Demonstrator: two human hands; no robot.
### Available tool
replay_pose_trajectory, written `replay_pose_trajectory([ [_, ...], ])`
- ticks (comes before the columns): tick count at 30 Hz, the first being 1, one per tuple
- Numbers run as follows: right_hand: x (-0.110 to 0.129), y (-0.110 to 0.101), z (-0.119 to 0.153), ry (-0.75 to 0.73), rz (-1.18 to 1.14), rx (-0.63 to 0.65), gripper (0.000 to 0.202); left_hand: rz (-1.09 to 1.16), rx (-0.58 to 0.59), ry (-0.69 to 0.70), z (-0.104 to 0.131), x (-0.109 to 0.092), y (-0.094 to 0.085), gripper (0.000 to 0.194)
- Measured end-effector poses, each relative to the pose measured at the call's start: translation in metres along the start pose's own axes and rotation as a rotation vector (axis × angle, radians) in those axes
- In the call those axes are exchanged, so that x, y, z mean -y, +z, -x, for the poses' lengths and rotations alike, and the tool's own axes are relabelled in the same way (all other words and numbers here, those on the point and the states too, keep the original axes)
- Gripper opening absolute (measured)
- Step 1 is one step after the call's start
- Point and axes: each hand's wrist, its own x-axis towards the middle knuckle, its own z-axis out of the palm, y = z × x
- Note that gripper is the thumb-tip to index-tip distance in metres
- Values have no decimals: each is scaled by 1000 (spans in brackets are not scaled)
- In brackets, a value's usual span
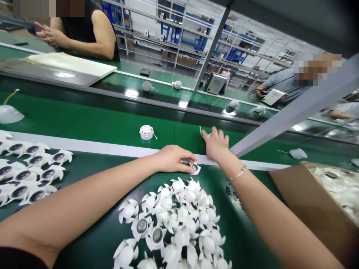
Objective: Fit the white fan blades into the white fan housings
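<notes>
My left hand (175, 158) pinches a small white fan impeller (195, 169) with a dark round hub, at the near rail of the conveyor. My right hand (217, 145) reaches over the green belt with its fingers apart. A thin white wire (201, 130) shows just left of it; the part under or behind that hand is mostly hidden. Below both hands lies a heap of white fan impellers (182, 216), most with the domed side up. A round white fan housing (146, 132) with a short wire sits on the belt to the left.
More impellers (30, 172) stand in rows at left. A cardboard box (303, 194) of white parts is at right, near small black pieces (231, 191). A grey post (291, 112) slants across the right side. Co-workers (103, 33) sit beyond the belt.
</notes>
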Motion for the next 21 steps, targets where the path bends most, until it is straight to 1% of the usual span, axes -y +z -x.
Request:
replay_pose_trajectory([
  [1, 1, -4, -5, -6, 8, 44, 60, -6, -7, -4, 1, 0, -1, 46],
  [2, 1, -9, -5, -31, 10, 62, 53, 0, -15, -10, 1, -1, -1, 47],
  [3, -1, -12, 0, -62, -7, 44, 46, 20, -24, -20, 1, -1, -2, 48],
  [5, -7, -15, 23, -113, -135, -53, 35, 99, -42, -38, 1, 0, -2, 47],
  [7, -15, -11, 56, -147, -425, -186, 34, 187, -59, -59, -1, 2, -2, 45],
  [8, -18, -6, 72, -150, -582, -218, 32, 225, -67, -73, -2, 3, -2, 44],
  [11, -24, 11, 110, -194, -959, -244, 23, 284, -85, -99, -5, 5, 0, 42],
  [13, -24, 20, 121, -254, -1111, -248, 19, 287, -97, -108, -6, 5, 0, 41],
  [15, -21, 23, 124, -320, -1125, -265, 18, 278, -115, -126, -6, 3, 0, 41],
  [19, -10, 21, 121, -476, -882, -327, 18, 282, -124, -155, -6, 0, 0, 43],
  [21, -7, 20, 121, -513, -806, -324, 19, 266, -123, -156, -6, -1, 1, 44],
])
